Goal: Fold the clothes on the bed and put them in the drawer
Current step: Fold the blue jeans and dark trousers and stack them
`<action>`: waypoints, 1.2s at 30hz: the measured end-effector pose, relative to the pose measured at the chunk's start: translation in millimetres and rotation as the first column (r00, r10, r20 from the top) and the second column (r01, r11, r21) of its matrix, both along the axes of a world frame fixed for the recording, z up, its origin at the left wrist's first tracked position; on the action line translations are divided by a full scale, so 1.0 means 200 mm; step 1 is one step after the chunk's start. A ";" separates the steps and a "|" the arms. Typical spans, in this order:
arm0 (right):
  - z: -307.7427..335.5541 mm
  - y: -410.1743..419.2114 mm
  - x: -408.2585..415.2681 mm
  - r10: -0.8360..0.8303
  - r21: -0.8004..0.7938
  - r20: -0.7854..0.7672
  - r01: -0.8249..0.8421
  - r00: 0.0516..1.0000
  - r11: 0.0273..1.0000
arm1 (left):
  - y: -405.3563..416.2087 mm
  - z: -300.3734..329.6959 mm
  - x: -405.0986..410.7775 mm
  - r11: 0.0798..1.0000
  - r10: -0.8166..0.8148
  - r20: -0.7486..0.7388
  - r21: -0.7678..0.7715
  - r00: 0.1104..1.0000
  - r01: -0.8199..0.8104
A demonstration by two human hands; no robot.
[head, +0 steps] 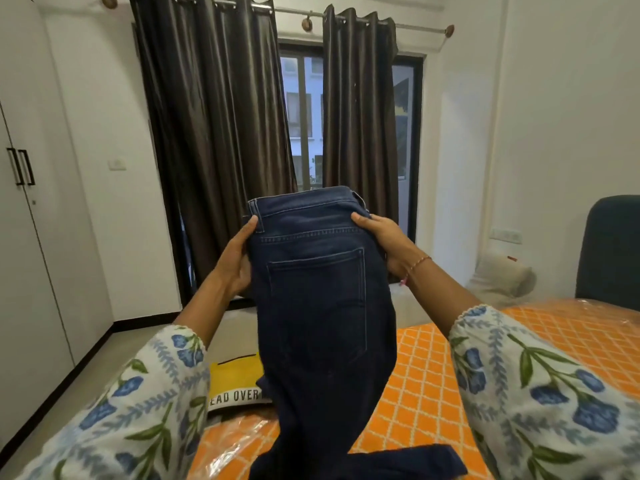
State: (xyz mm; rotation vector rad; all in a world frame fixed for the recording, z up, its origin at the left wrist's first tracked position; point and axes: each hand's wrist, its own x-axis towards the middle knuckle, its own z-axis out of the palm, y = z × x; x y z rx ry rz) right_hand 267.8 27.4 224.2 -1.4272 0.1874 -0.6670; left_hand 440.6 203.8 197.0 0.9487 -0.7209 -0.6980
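Observation:
Dark blue jeans (pixel 317 306) hang in front of me, folded lengthwise with a back pocket facing me. My left hand (pixel 235 261) grips the left side of the waistband and my right hand (pixel 384 242) grips the right side. The legs drop down and trail onto the bed (pixel 433 393), which has an orange lattice cover under clear plastic. A folded yellow, black and white shirt (pixel 235 382) with printed letters lies on the bed's left corner, partly behind the jeans.
A white wardrobe (pixel 20 237) with black handles stands on the left. Dark curtains (pixel 221 133) frame a window straight ahead. A teal headboard (pixel 609 251) and a cream pillow (pixel 502 275) are at the right. Bare floor lies between bed and wardrobe.

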 end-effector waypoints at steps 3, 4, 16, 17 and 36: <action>0.00 -0.01 0.04 -0.070 0.059 0.059 0.067 0.996 0.996 | 0.00 -0.25 -0.05 0.962 -0.082 -0.009 0.260 0.997 0.081; -0.01 -0.02 0.05 -0.126 0.046 0.041 0.124 0.991 0.991 | -0.01 -0.30 -0.06 0.955 -0.084 0.007 0.287 0.996 0.079; -0.57 -0.16 -0.09 0.323 0.078 -0.561 -0.339 0.762 0.937 | -0.07 -0.08 -0.04 0.954 0.232 0.119 0.167 0.965 -0.250; -0.62 -0.16 -0.06 0.305 0.074 -0.524 -0.314 0.796 0.947 | -0.06 -0.07 -0.03 0.951 0.251 0.112 0.157 0.962 -0.267; -0.35 0.06 0.08 0.145 0.134 -0.085 -0.133 0.986 0.982 | 0.18 -0.15 0.02 0.889 0.448 0.069 0.067 0.891 -0.452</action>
